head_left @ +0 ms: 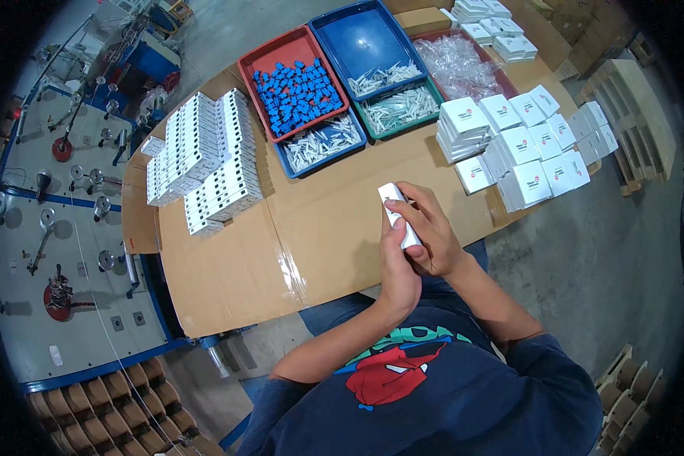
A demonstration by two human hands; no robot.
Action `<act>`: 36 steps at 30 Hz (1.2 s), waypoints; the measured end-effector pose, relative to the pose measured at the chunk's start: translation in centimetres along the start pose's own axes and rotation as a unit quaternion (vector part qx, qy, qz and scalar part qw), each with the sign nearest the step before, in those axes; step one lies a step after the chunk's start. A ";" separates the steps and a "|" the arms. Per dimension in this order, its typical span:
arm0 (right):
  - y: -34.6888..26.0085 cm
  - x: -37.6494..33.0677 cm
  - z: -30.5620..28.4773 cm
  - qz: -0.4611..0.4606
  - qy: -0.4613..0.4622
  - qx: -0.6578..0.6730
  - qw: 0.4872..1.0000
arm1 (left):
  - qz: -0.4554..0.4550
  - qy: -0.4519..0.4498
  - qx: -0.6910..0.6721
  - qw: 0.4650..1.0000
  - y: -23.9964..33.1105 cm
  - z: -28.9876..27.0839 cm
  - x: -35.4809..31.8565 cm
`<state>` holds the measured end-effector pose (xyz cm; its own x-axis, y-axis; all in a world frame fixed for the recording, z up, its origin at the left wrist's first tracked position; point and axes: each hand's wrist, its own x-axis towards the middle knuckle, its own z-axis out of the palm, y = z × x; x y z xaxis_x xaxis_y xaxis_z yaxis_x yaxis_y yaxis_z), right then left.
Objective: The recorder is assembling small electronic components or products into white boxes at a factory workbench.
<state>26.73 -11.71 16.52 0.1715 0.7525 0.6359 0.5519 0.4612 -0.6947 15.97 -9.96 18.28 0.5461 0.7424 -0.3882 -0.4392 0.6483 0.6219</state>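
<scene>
Entries ran left to right, each placed from the cardboard sheet [319,228] that covered the bench.

1. Machine panel [61,251], grey, with spindles: off the sheet's left edge.
2. Stacked cartons [205,159], white, in close rows: on the sheet's left part. The rows nearest the near-left edge leaned a little; a knock could have tipped them off the sheet.
3. Red tray [292,83] of blue parts [296,95]: at the sheet's far side, left of centre.
4. Blue trays [365,45] and a green tray [403,110] holding pale thin pieces: at the far side, centre, packed edge to edge.
5. Left hand [397,266]: over the sheet's near edge, clenched round the lower end of a white box [397,213].
6. White box: small, oblong, held in the air above the sheet's near centre, between both hands, touching neither sheet nor trays.
7. Right hand [427,232]: just right of the left one, fingers curled over the box's upper half, grasping it.
8. Bag of clear pieces [456,64]: far right corner.
9. Folded boxes [528,144], white, in loose heaps: on the sheet's right part, some overhanging its right edge; a brushing elbow could have sent them to the floor.

Risk noted: the box was gripped mostly at the fingertips; hard squeezing could have crushed a flap, and a slack grip could have let it fall to the lap.
</scene>
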 end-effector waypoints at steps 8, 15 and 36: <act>-0.1 -0.1 0.4 -0.004 0.008 -0.011 1.000 | 0.024 0.011 0.006 1.000 0.2 0.4 -0.2; -0.1 0.0 0.7 -0.016 0.013 -0.014 1.000 | 0.015 0.007 0.004 1.000 0.3 0.2 -0.4; -1.4 2.1 -1.5 0.164 -0.043 0.061 0.984 | 0.028 -0.056 0.254 0.965 2.1 -2.0 2.2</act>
<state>27.51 -11.48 19.33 0.2524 0.9048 0.3430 0.3752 0.2352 -0.8966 14.84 -6.60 17.40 0.6173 0.7330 -0.2855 -0.0795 0.4192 0.9044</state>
